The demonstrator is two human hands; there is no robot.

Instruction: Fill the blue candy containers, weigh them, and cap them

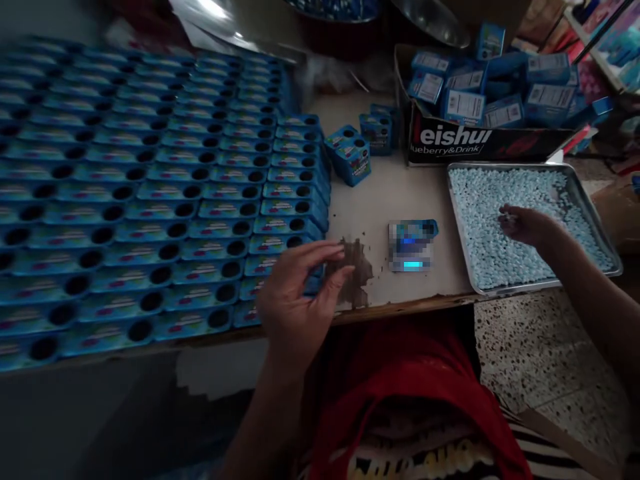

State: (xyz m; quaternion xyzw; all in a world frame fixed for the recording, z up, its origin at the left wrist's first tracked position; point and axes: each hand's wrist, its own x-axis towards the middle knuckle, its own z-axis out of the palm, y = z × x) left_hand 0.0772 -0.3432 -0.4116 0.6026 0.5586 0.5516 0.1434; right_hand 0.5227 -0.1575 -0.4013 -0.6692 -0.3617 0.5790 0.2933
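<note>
My left hand (pixel 299 300) is raised at the table's front edge beside the rows of blue boxes. Its thumb and fingers are apart with nothing visible between them. On the right, my right hand (pixel 523 225) is over a metal tray (pixel 467 257) spread with small pale blue-white pieces (pixel 515 260). Its fingertips are pinched on a few of those pieces. Between my hands sits a small device with a glowing display (pixel 411 265). A blue item shows at its upper edge, but that area is pixelated.
Rows of blue boxes (pixel 170 230) with dark round openings fill the left side. Several loose blue boxes (pixel 353 157) stand behind the device. At the back right, a black carton (pixel 425 150) is heaped with blue boxes. A dark red bowl (pixel 340 30) stands behind.
</note>
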